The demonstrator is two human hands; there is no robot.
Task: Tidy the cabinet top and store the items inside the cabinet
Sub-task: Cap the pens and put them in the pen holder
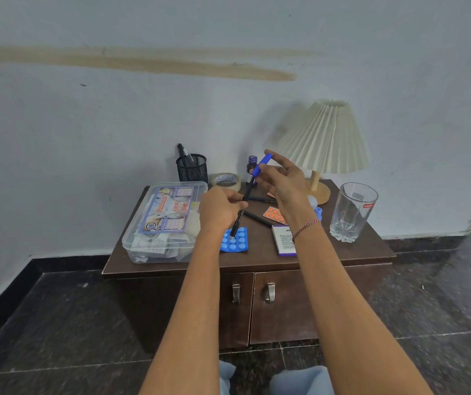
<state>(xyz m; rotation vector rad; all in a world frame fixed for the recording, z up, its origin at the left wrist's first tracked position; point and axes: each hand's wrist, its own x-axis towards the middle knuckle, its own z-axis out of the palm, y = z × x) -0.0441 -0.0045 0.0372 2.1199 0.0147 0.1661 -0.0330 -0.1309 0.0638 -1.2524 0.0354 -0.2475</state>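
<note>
My left hand [220, 210] grips a black pen [245, 195] by its barrel, held above the dark wooden cabinet top [371, 246]. My right hand [282, 181] pinches the pen's blue cap [261, 164] at the upper end. On the top lie two more black pens [257, 218], a blue pill blister [235, 240], an orange pill blister [274, 215], a small white and purple box [284, 241] and a clear first-aid box [166, 220]. Both cabinet doors [285, 306] are closed.
A black mesh pen holder [192, 168] stands at the back by the wall, with a tape roll [225, 180] and a small ink bottle [252, 163] beside it. A pleated lamp [324, 138] and an empty glass [352, 210] occupy the right side.
</note>
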